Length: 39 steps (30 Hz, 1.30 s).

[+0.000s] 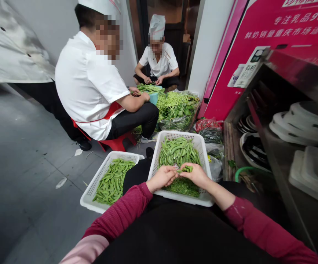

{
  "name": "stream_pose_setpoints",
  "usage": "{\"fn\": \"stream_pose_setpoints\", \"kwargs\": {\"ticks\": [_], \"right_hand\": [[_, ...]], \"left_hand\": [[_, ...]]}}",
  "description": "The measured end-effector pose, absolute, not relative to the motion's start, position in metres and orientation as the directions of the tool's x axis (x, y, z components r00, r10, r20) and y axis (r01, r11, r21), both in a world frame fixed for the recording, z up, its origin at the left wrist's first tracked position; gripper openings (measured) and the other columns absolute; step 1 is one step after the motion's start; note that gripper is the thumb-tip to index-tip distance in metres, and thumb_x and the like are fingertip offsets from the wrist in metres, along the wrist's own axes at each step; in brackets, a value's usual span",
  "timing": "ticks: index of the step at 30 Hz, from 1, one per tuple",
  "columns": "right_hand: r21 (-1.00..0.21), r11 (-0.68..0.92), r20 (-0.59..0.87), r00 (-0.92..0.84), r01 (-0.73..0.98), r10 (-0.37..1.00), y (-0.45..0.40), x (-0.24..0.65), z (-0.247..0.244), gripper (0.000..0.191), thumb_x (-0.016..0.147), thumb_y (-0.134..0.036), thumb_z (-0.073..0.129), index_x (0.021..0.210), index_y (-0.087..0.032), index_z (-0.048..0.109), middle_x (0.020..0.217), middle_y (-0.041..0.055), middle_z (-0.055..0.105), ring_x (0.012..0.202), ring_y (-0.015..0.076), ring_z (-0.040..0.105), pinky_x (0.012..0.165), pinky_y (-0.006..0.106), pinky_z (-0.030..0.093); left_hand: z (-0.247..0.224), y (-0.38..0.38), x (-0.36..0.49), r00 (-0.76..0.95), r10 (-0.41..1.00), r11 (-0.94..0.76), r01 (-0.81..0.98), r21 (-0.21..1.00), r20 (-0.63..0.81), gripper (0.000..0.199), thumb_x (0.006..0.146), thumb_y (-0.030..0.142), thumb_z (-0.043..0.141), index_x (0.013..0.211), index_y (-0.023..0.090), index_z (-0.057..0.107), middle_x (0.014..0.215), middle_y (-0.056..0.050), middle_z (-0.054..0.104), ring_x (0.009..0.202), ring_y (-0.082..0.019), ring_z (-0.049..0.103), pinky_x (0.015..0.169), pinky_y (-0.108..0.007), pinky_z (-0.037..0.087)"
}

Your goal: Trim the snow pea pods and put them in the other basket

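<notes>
Over a white perforated basket at my lap, both hands meet. Several green pea pods lie in my right hand, its fingers closed around them. My left hand pinches at the tip of one pod held out from the right; whether it grips the pod itself or a strand from it is too small to tell. Whole pea pods fill the far half of this basket. Fine green trimmings lie in its near half. A second white basket with more pods stands to the left.
A co-worker sits on a red stool ahead left; another person squats farther back. Between them and me lies a heap of leafy greens. A metal shelf with stacked containers stands close on the right, beside bagged vegetables.
</notes>
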State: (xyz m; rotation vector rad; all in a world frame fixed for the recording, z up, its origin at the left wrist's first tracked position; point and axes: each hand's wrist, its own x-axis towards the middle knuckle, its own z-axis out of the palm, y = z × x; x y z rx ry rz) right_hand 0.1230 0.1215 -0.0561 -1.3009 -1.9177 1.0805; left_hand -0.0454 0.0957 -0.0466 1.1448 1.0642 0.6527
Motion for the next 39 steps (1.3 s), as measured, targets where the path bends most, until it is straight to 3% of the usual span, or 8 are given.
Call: {"fn": "stream_pose_setpoints", "kwargs": {"ticks": [10, 14, 19, 22, 26, 29, 33, 39], "right_hand": [[-0.911, -0.18, -0.177, -0.043, -0.371, 0.983, 0.118, 0.127, -0.046, 0.035, 0.055, -0.028, 0.074, 0.082, -0.019, 0.053, 0.065, -0.0047, 0.056, 0.05, 0.0097, 0.051, 0.05, 0.023, 0.042], [-0.927, -0.211, -0.206, -0.051, -0.31, 0.977, 0.111, 0.128, -0.055, 0.037, 0.055, -0.03, 0.074, 0.082, -0.018, 0.053, 0.062, -0.004, 0.055, 0.048, 0.0103, 0.051, 0.049, 0.023, 0.042], [-0.985, -0.01, -0.016, -0.033, 0.17, 0.999, 0.103, 0.128, -0.063, 0.024, 0.067, -0.036, 0.062, 0.081, -0.018, 0.056, 0.064, 0.0013, 0.059, 0.057, 0.0171, 0.055, 0.057, 0.031, 0.044], [-0.717, 0.451, 0.319, -0.326, 0.532, 0.89, 0.108, 0.142, -0.053, 0.017, 0.071, -0.023, 0.057, 0.087, -0.019, 0.061, 0.086, 0.0071, 0.063, 0.082, 0.0221, 0.055, 0.074, 0.035, 0.042], [-0.433, 0.784, 0.231, -0.786, 0.445, 0.574, 0.115, 0.148, -0.041, 0.023, 0.067, -0.008, 0.054, 0.086, -0.019, 0.062, 0.085, 0.0069, 0.062, 0.083, 0.0207, 0.052, 0.073, 0.032, 0.04], [-0.631, 0.591, 0.169, -0.654, 0.503, 0.737, 0.112, 0.134, -0.046, 0.012, 0.066, -0.013, 0.058, 0.074, -0.019, 0.064, 0.073, 0.0034, 0.062, 0.076, 0.0191, 0.053, 0.069, 0.03, 0.04], [-0.979, -0.157, -0.188, -0.278, 0.13, 0.942, 0.098, 0.11, -0.066, 0.018, 0.062, -0.027, 0.067, 0.076, -0.018, 0.061, 0.065, -0.0006, 0.06, 0.057, 0.0143, 0.054, 0.057, 0.027, 0.043], [-0.649, -0.628, -0.649, -0.118, -0.429, 0.751, 0.135, 0.129, -0.065, 0.009, 0.072, -0.024, 0.06, 0.079, -0.02, 0.057, 0.062, -0.0025, 0.061, 0.054, 0.0135, 0.059, 0.042, 0.021, 0.045]], "left_hand": [[-0.068, 0.086, -0.047, 0.238, 0.894, 0.151, 0.64, 0.753, -0.381, 0.006, 0.06, 0.016, 0.055, 0.065, 0.013, 0.056, 0.053, 0.004, 0.048, 0.046, -0.006, 0.039, 0.046, -0.018, 0.031], [-0.056, 0.088, -0.042, 0.38, 0.911, -0.062, 0.515, 0.855, -0.163, 0.044, 0.061, 0.028, 0.062, 0.102, 0.016, 0.054, 0.085, -0.001, 0.056, 0.056, -0.007, 0.046, 0.054, -0.019, 0.037], [-0.04, 0.092, -0.037, 0.518, 0.839, -0.191, 0.567, 0.801, -0.166, 0.026, 0.077, 0.024, 0.039, 0.061, 0.013, 0.056, 0.053, 0.002, 0.048, 0.049, -0.008, 0.04, 0.05, -0.018, 0.032], [-0.038, 0.092, -0.043, 0.528, 0.838, -0.32, 0.681, 0.659, -0.138, 0.019, 0.067, 0.018, 0.046, 0.049, 0.014, 0.05, 0.045, 0.004, 0.038, 0.046, -0.007, 0.033, 0.047, -0.018, 0.026], [-0.035, 0.09, -0.048, 0.6, 0.791, -0.451, 0.705, 0.547, -0.122, 0.016, 0.062, 0.019, 0.05, 0.047, 0.014, 0.049, 0.043, 0.005, 0.033, 0.044, -0.006, 0.027, 0.046, -0.02, 0.023], [-0.036, 0.088, -0.045, 0.505, 0.863, -0.416, 0.696, 0.585, 0.012, 0.017, 0.065, 0.016, 0.046, 0.049, 0.014, 0.05, 0.047, 0.004, 0.04, 0.048, -0.006, 0.033, 0.05, -0.019, 0.027], [-0.048, 0.084, -0.038, 0.23, 0.961, -0.269, 0.648, 0.712, 0.153, 0.027, 0.074, 0.015, 0.036, 0.052, 0.013, 0.051, 0.052, 0.002, 0.045, 0.052, -0.007, 0.04, 0.053, -0.017, 0.032], [-0.086, 0.071, -0.042, 0.344, 0.932, -0.234, 0.811, 0.537, -0.114, 0.019, 0.071, 0.024, 0.046, 0.062, 0.014, 0.06, 0.055, -0.003, 0.056, 0.052, -0.012, 0.05, 0.048, -0.02, 0.035]]}}
